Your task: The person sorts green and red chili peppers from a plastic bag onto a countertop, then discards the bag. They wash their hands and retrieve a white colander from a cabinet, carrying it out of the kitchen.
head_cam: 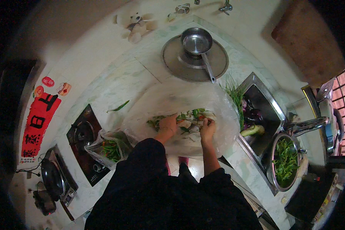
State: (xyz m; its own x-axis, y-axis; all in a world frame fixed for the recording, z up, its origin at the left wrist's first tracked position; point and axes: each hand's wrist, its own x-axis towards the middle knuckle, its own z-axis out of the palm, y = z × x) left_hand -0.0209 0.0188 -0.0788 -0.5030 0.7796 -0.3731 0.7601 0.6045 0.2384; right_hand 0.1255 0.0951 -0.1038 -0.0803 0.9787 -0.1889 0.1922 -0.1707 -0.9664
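Note:
A spread, translucent plastic bag (149, 100) lies on the counter in front of me, with leafy green scraps and pale and reddish pieces (187, 122) on it. My left hand (167, 127) reaches into the scraps on the left, fingers pointing down and partly hidden. At the right end of the pile, my right hand (208, 129) has its fingers bent together beside a small dark or reddish bit. Whether either hand grips something is too blurred to tell. Left of my left arm stands an open clear bag (93, 146) of green and red chili peppers (110, 151).
A single green chili (118, 106) lies left of the spread bag. A saucepan (196, 43) rests on a round lid (172, 69) behind. Right is a steel sink (268, 106) with eggplants (251, 113), scallions (236, 100) and a bowl of leafy greens (284, 162). Cooktop (89, 169) at left.

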